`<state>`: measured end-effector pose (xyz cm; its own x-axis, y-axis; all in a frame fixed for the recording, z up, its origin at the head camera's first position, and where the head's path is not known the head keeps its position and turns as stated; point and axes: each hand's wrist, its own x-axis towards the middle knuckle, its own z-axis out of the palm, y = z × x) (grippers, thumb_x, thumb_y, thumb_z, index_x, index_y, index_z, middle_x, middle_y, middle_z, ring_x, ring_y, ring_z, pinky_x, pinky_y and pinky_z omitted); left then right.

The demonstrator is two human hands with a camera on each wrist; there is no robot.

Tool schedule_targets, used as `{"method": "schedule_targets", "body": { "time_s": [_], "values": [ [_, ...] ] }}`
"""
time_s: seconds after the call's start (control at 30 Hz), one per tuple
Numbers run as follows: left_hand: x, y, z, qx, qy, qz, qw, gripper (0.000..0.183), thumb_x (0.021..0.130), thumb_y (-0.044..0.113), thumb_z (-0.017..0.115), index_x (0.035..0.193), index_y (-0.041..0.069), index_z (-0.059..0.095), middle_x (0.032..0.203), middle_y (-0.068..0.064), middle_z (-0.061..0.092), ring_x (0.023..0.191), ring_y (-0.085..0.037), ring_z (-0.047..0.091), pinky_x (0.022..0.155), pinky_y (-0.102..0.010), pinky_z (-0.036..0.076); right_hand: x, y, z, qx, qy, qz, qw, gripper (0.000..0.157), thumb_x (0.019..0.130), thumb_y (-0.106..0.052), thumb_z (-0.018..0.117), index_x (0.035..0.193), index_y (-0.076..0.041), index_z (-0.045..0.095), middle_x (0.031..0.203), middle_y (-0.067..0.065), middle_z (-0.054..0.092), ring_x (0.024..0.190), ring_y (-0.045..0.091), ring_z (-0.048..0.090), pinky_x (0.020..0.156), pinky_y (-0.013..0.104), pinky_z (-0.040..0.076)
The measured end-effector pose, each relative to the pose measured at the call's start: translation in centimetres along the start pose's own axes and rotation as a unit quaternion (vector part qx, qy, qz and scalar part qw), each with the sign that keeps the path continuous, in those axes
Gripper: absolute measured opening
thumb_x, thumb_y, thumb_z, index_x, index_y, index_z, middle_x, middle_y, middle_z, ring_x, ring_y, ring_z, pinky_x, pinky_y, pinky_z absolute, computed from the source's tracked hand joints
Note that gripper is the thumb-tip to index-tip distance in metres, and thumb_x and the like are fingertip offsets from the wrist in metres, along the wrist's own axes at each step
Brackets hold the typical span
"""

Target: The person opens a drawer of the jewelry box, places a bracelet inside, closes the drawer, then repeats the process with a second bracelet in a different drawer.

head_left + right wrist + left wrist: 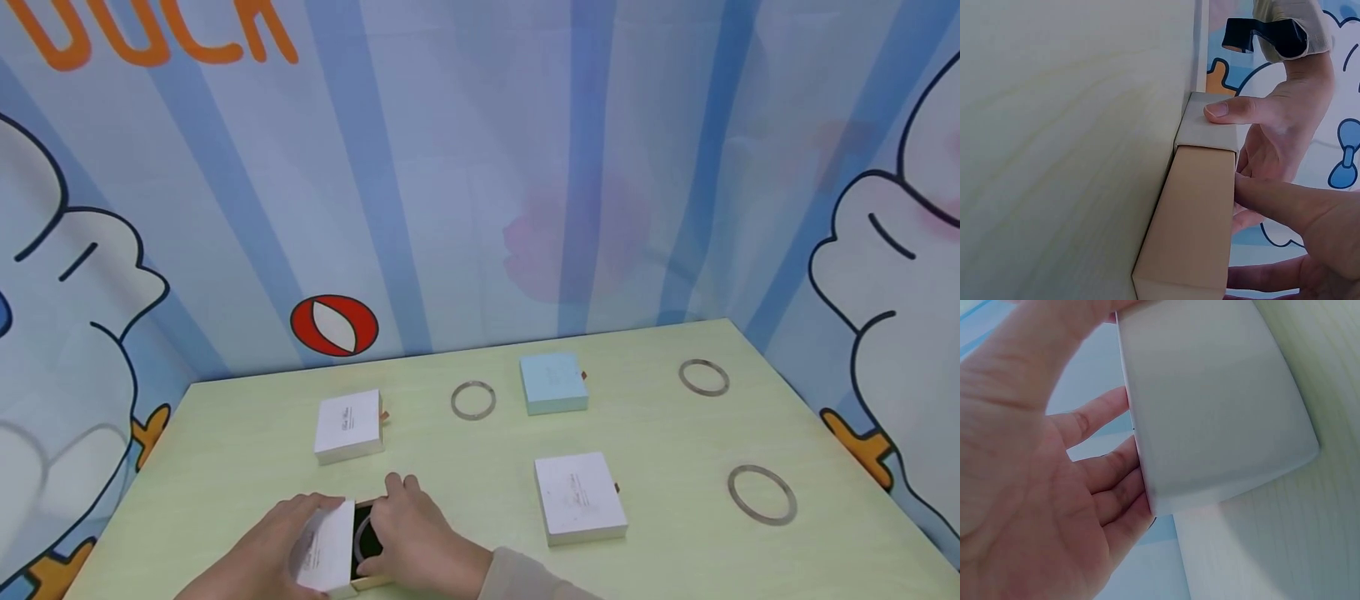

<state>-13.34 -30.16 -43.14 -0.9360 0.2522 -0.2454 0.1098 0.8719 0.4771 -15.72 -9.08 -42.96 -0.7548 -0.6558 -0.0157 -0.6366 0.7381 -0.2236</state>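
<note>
A white drawer-style box [324,550] lies at the table's front left, its tan inner drawer [1194,212] pulled out to the right. My left hand [273,546] grips the white sleeve of the box between thumb and fingers; in the left wrist view the left hand [1041,462] has its fingertips along the sleeve's edge. Inside the drawer, on a dark lining, lies a grey bangle [358,540], partly hidden. My right hand [420,537] reaches over the drawer, with thumb and fingers curled at the bangle's edges.
Another white box [349,425] stands behind, a third white box [579,498] to the right, and a light blue box [553,382] at the back. Loose bangles lie at back centre [473,401], back right [703,377] and front right [762,495]. A printed backdrop [480,167] rises behind the table.
</note>
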Motion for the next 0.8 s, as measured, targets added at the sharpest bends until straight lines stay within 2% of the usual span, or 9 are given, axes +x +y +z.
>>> {"method": "schedule_targets", "body": {
  "time_s": [0.17,0.33,0.53,0.67,0.8],
  "values": [
    [0.0,-0.2,0.0,0.001,-0.004,0.018,0.9998,0.107,0.053,0.053,0.095,0.140,0.011,0.049,0.130,-0.006,0.053,0.107,-0.026,0.048,0.095,-0.060,0.047,0.0,0.0,0.0,0.003,0.000,0.004,1.000,0.048,0.077,-0.057,0.081,0.085,-0.010,0.073,0.099,0.003,0.057,0.085,0.014,0.051,0.067,0.018,0.048],
    [0.1,-0.2,-0.1,-0.005,-0.011,0.009,0.9999,0.108,0.053,0.056,0.094,0.140,0.014,0.048,0.131,-0.005,0.053,0.108,-0.026,0.048,0.095,-0.059,0.047,-0.2,0.4,-0.2,0.026,0.012,-0.002,1.000,0.047,0.081,-0.052,0.079,0.090,-0.007,0.073,0.096,0.003,0.055,0.083,0.012,0.050,0.066,0.016,0.047],
    [0.2,-0.3,-0.1,-0.008,-0.020,0.005,0.9998,0.107,0.054,0.052,0.095,0.141,0.011,0.047,0.131,-0.008,0.052,0.109,-0.027,0.047,0.095,-0.059,0.047,-0.4,1.2,-0.4,0.064,0.040,-0.011,0.997,0.039,0.088,-0.042,0.076,0.097,-0.004,0.071,0.093,0.001,0.052,0.078,0.010,0.046,0.065,0.015,0.044],
    [0.4,-0.2,0.0,-0.009,-0.018,-0.013,0.9997,0.109,0.051,0.053,0.096,0.140,0.012,0.048,0.131,-0.008,0.053,0.108,-0.026,0.047,0.095,-0.060,0.047,-0.4,1.8,-0.6,0.083,0.063,-0.016,0.994,0.036,0.090,-0.036,0.076,0.103,-0.002,0.071,0.093,0.001,0.053,0.077,0.008,0.046,0.065,0.014,0.044],
    [0.3,-0.1,0.0,-0.007,-0.012,-0.007,0.9999,0.109,0.050,0.053,0.096,0.140,0.012,0.049,0.131,-0.007,0.053,0.107,-0.026,0.048,0.095,-0.060,0.047,-0.5,2.3,-0.9,0.099,0.077,-0.012,0.992,0.034,0.091,-0.031,0.076,0.104,-0.001,0.071,0.093,0.002,0.055,0.078,0.009,0.049,0.067,0.015,0.046]
  ]
}}
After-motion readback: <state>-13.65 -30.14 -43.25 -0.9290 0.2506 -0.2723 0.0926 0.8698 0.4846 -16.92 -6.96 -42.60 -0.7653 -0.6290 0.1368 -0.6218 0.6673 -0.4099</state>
